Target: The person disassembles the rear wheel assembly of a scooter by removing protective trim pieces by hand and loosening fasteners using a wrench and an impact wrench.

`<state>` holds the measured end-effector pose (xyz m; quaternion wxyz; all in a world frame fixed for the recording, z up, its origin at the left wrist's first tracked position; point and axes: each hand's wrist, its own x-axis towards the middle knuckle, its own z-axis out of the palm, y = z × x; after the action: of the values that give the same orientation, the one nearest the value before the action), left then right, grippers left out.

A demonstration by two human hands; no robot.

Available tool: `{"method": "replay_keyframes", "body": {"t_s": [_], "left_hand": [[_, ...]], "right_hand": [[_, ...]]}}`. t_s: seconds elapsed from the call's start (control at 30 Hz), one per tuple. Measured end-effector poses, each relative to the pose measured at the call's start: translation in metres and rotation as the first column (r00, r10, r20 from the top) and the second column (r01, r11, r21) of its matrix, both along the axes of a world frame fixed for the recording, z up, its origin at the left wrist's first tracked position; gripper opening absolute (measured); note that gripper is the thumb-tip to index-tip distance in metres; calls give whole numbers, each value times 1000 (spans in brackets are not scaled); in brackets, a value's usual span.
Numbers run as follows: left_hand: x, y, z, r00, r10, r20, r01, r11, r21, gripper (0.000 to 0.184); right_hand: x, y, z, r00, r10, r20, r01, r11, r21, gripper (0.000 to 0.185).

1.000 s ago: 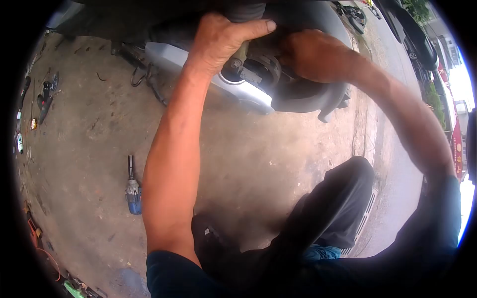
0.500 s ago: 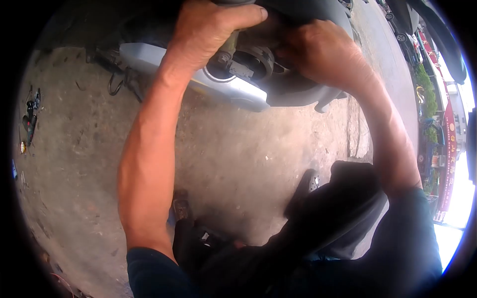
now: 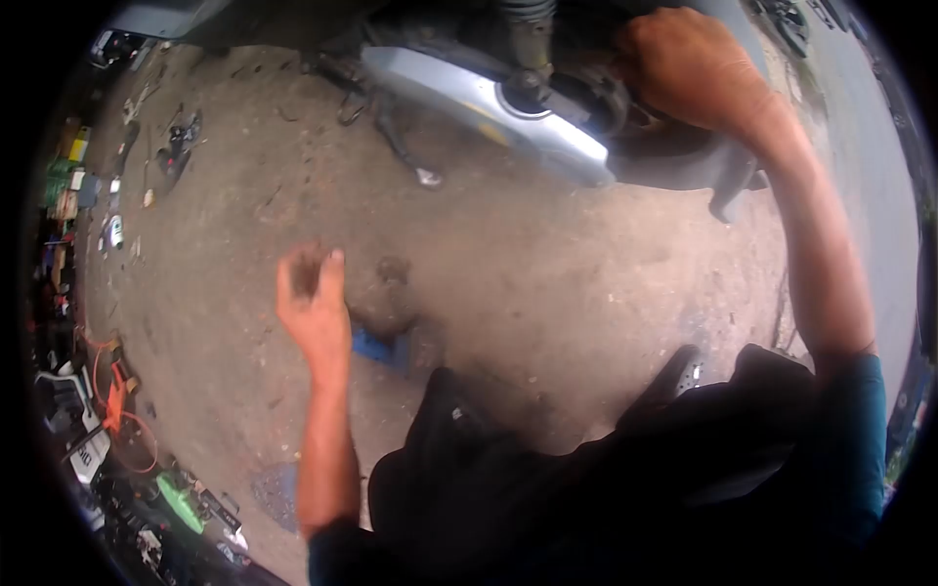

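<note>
"What's lying on the brown-grey concrete floor?"

"Toward the upper left, a cluster of black, tool-like objects. A small white bottle-shaped item lies nearer the left edge."

"And along that edge?"

"Crowded clutter. High up, a small bright-yellow box-like item; lower down, a thin orange cable loops beside a bright orange object, too blurred to name."

"Anything near the cable?"

"A white panel with dark lettering to its left, and below it a long, light-green piece."

"The far right?"

"A strip of smooth grey road."
</note>
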<state>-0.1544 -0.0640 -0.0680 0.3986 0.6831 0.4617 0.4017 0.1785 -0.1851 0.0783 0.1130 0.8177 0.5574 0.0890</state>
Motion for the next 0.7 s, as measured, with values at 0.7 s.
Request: {"method": "replay_keyframes", "body": {"t_s": [0.7], "left_hand": [[-119, -29, -201, 562, 721, 405, 32, 470, -882, 24]], "right_hand": [[26, 0, -22, 1000, 19, -21, -17, 996, 91, 25]]}}
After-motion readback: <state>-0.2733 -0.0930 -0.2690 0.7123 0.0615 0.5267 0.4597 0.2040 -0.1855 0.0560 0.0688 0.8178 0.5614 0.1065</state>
